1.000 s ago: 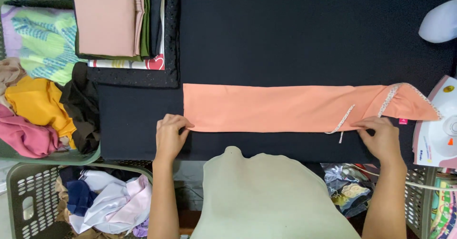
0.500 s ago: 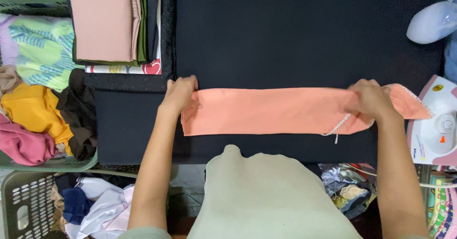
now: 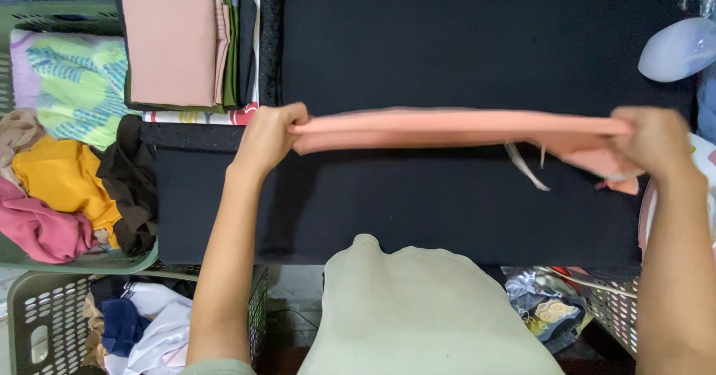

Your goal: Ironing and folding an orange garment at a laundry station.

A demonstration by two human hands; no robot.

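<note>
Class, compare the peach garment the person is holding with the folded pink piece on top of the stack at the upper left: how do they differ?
The peach garment is lifted off the black table, stretched long and narrow between left hand and right hand; the folded pink piece lies flat, squarish, untouched on its stack. Peach is brighter and trails loose strings. Both are plain cloth.

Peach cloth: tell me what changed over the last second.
The peach cloth, which lay flat and wide on the black surface, is now lifted and stretched into a narrow band. The left hand and right hand moved from its near edge to its ends and grip them. The folded stack and the laundry baskets stayed put.
</note>
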